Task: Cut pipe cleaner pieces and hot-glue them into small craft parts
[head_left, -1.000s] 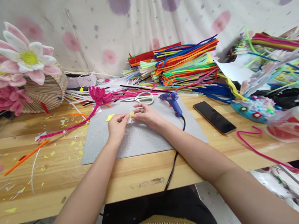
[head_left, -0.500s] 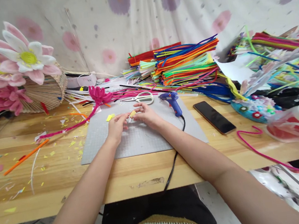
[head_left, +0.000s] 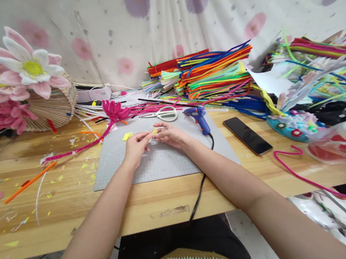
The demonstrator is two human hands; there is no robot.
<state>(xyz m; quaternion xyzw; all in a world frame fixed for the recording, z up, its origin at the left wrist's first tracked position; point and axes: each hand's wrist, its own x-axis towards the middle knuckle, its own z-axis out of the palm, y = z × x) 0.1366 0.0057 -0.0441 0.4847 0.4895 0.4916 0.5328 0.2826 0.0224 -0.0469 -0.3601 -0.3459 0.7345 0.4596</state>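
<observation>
Both hands meet over the grey cutting mat (head_left: 161, 160) on the wooden table. My left hand (head_left: 135, 148) and my right hand (head_left: 170, 135) pinch a small yellow piece (head_left: 154, 131) between their fingertips, with thin white strands showing beside it. A loose yellow scrap (head_left: 127, 136) lies on the mat just left of my left hand. White-handled scissors (head_left: 162, 114) and a blue glue gun (head_left: 199, 118) lie just beyond my right hand.
A black phone (head_left: 247, 135) lies right of the mat. Stacked coloured pipe cleaners (head_left: 210, 73) fill the back. A pink pipe-cleaner flower with long stem (head_left: 108, 121) lies at left, big pink flowers (head_left: 13, 78) beyond. A bent pink pipe cleaner (head_left: 296, 168) lies at right.
The hands have shifted only slightly, turning the small yellow piece between the fingertips. Everything else on the table stays where it was.
</observation>
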